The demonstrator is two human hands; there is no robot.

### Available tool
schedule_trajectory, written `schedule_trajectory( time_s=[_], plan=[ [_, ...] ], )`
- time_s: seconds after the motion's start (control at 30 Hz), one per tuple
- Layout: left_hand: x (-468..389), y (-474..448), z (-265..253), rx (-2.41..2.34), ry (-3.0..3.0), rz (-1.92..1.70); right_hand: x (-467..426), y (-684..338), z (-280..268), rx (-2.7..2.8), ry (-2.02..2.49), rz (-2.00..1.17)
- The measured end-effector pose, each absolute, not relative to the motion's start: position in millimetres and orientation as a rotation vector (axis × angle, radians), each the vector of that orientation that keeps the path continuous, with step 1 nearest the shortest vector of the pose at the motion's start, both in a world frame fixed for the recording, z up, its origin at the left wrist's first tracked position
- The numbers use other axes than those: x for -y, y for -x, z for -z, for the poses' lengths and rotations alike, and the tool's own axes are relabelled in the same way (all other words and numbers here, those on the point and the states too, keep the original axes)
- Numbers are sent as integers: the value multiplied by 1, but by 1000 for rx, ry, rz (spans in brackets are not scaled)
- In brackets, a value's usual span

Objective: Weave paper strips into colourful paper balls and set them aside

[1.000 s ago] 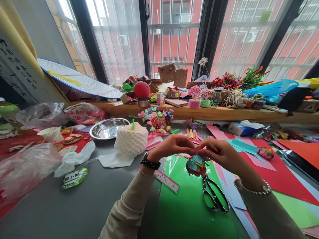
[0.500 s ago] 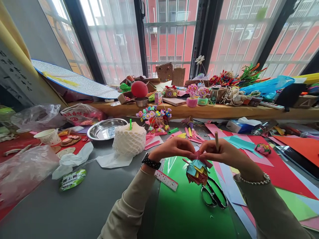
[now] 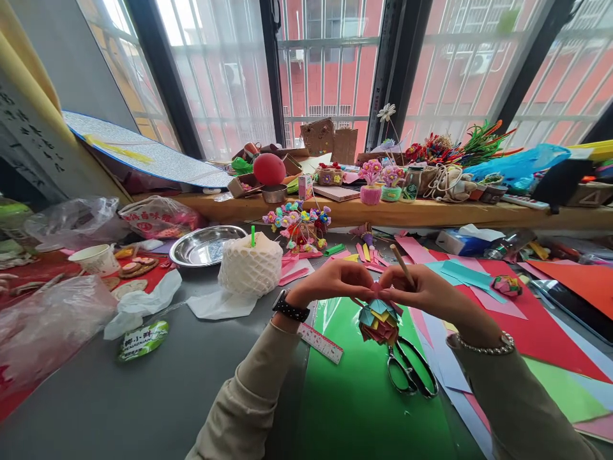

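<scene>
A folded-paper flower (image 3: pixel 380 324) in layers of blue, yellow and red hangs over the green mat (image 3: pixel 354 409). My left hand (image 3: pixel 335 281) pinches a pink piece at its top between thumb and finger. From the other side, my right hand (image 3: pixel 414 287) pinches the same top, fingertips nearly meeting. A thin brown stick (image 3: pixel 400 260) is also held in my right hand, sticking up and leaning left. Just below the flower lie black-handled scissors (image 3: pixel 412 370), and a printed ruler (image 3: pixel 320 342) rests at the mat's left edge.
Left of my hands stand a net-wrapped coconut (image 3: pixel 251 265) with a green straw and a steel dish (image 3: pixel 208 246). Red paper (image 3: pixel 541 319) and other coloured sheets spread on the right, with a small paper ball (image 3: pixel 506 285). A crowded window ledge (image 3: pixel 325 214) runs behind.
The paper flower has risen slightly, and my fingertips have moved a little at its top. The stick in my right hand has tipped from upright to leaning left.
</scene>
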State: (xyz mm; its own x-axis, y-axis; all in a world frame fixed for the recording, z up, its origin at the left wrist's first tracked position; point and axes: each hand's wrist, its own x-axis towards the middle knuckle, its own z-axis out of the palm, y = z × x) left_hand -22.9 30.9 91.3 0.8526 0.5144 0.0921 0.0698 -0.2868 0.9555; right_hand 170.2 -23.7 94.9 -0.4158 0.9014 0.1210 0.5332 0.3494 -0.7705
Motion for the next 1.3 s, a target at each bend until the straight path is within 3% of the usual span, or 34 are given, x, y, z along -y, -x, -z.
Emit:
schedule_trajectory(
  time_s=[0.4, 1.13, 1.3],
  plan=[
    [-28, 23, -93, -488, -1961, -505, 23, -171, -95, 2075, 1276, -901],
    [-25, 17, -91, -666, -2121, -652, 27, -162, -98, 2095, 1385, -326],
    [-26, 17, -92, -637, -2110, -646, 23, -165, -93, 2091, 1388, -352]
  ],
)
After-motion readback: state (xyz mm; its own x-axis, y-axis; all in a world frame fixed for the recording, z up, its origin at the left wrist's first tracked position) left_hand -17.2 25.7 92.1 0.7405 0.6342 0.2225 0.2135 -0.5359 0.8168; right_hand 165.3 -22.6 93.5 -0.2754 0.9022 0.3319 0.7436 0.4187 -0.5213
